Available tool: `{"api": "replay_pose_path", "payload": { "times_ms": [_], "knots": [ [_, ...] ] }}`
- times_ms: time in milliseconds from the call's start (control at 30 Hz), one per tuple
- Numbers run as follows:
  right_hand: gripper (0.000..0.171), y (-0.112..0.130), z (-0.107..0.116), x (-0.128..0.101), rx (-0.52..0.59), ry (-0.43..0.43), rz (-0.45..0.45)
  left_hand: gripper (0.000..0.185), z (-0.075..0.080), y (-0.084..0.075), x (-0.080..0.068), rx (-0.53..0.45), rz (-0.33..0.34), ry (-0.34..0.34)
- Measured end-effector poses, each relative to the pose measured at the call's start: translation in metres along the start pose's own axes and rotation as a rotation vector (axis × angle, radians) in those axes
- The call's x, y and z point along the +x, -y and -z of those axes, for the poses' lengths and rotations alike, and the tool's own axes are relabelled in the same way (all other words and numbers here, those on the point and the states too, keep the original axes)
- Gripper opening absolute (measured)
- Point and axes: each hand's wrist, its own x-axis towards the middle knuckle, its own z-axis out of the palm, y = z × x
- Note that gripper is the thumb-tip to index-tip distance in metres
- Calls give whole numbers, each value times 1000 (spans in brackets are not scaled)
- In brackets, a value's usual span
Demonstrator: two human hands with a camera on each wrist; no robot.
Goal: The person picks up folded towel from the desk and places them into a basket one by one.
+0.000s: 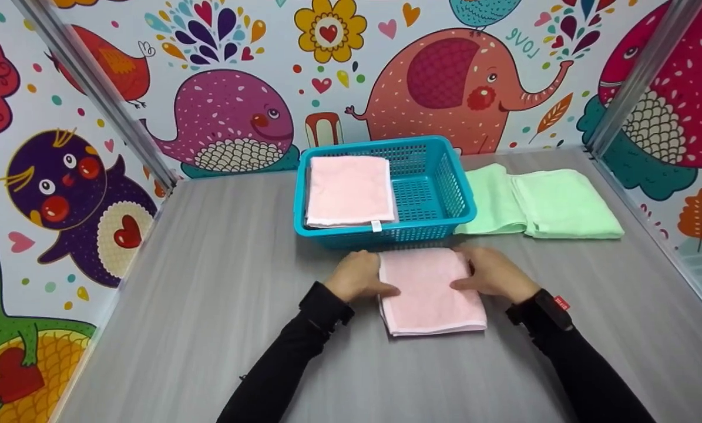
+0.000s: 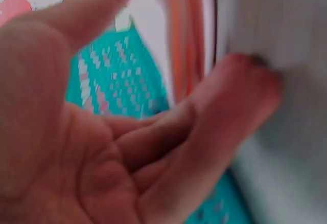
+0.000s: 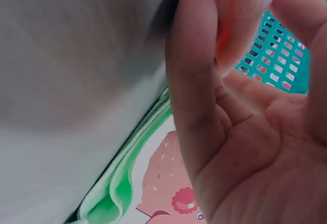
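The teal plastic lattice basket [image 1: 439, 176] is sitting at the far middle of the grey wood-grain tabletop [image 1: 210, 294], and it is holding a folded pale pink towel [image 1: 349, 189] in its left half, with a small white tag showing at the towel's near edge. The right half of the basket is showing its bare perforated floor. Just to the right of the basket, two folded light green towels [image 1: 538, 202] are lying on the table, the left one touching the basket's corner, the two overlapping at their inner edges.

Right in front of the basket, a second folded pink terry towel [image 1: 430, 291] is lying flat on the table, a neat rectangle with its layered edges showing along the near side. Both hands are working it. The left hand [image 1: 359, 276] is resting at the towel's left edge, fingers lying close together with the fingertips on the cloth; in the left wrist view the fingers [image 2: 204, 132] are gently curved beside the pink layers, though that view is blurred. The right hand [image 1: 491, 273] is sitting on the towel's right edge, and the right wrist view is showing the thumb and fingers [image 3: 191, 70] pinching a fold of pink cloth. Black sleeves are covering both forearms, and cartoon-animal wall panels [image 1: 444, 82] are closing in the table on three sides.
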Motion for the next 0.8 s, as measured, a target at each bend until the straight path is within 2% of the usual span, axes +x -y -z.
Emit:
{"api": "replay_pose_path", "payload": {
  "times_ms": [100, 233, 500, 633, 800],
  "knots": [
    [71, 0, -1, -1, -4, -10, 16, 47, -9, -1, 6, -52, -50, -21],
    [69, 2, -2, -2, -6, -24, 41, 41, -12, 0, 9, -137, -56, -5],
    [62, 4, -2, -2, -32, -70, 122, 30, -7, -7, 4, -60, -127, -9],
    [61, 7, 2, -3, -31, -85, 146, 30, -2, -13, 1, -20, -142, -38],
    [62, 13, 15, -9, -26, -126, 183, 30, 10, -19, -10, -19, -174, -79]
  ]
}}
